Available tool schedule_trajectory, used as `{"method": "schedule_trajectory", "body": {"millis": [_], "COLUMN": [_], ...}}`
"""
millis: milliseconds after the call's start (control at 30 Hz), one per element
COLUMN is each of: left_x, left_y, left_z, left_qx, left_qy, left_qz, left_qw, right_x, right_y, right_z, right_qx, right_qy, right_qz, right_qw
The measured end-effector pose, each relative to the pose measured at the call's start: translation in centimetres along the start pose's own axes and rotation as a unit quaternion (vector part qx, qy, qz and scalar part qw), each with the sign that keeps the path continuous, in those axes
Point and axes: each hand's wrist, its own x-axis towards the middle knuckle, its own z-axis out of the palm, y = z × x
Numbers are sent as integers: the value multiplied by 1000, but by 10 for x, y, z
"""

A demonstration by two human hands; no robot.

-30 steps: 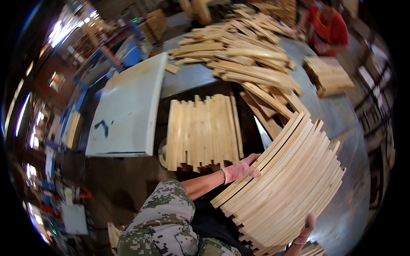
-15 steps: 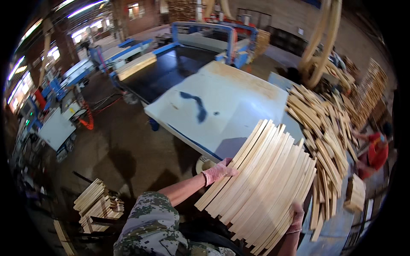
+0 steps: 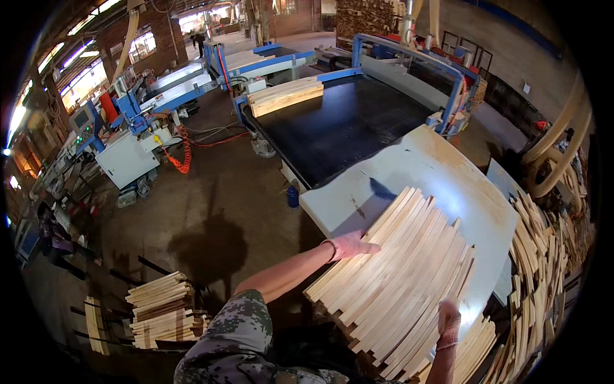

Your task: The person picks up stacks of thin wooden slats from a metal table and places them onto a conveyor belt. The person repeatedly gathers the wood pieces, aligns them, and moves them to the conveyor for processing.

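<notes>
Between my two gloved hands I carry a wide row of pale wooden strips (image 3: 400,275), pressed side by side with uneven ends. My left hand (image 3: 352,247), in a pink knit glove, clasps the left edge of the row, thumb lying over the top. At the right edge, my right hand (image 3: 449,320) grips the outermost strips, its fingers curled. The row hangs over the near corner of a white sheet-topped table (image 3: 476,185). Under the strips, parts of both hands are hidden.
A black machine bed (image 3: 358,121) with a blue frame bears a wood stack (image 3: 286,96) at its left. Loose strips (image 3: 543,275) pile up at right. Stacked strips (image 3: 163,310) lie on a rack at lower left, and a control cabinet (image 3: 128,160) stands far left.
My view has swung left, bringing more of the black machine bed and left-hand machines into sight. The strips stay held between both hands. The person in red is out of view.
</notes>
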Motion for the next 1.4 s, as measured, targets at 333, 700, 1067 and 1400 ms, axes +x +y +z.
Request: {"method": "schedule_trajectory", "body": {"millis": [333, 700, 1067, 1400], "left_x": [147, 238, 315, 274], "left_y": [74, 14, -20, -21], "left_z": [-251, -528, -760, -732], "left_qx": [344, 489, 588, 521], "left_qy": [93, 248, 178, 109], "left_qz": [-96, -76, 2, 192], "left_qw": [930, 833, 789, 824], "right_x": [175, 335, 450, 453], "right_y": [51, 153, 275, 231], "right_z": [287, 629, 823, 845], "right_qx": [-128, 92, 71, -601], "right_qy": [5, 93, 84, 141], "right_qz": [-31, 56, 2, 44], "right_qw": [991, 990, 994, 786]}}
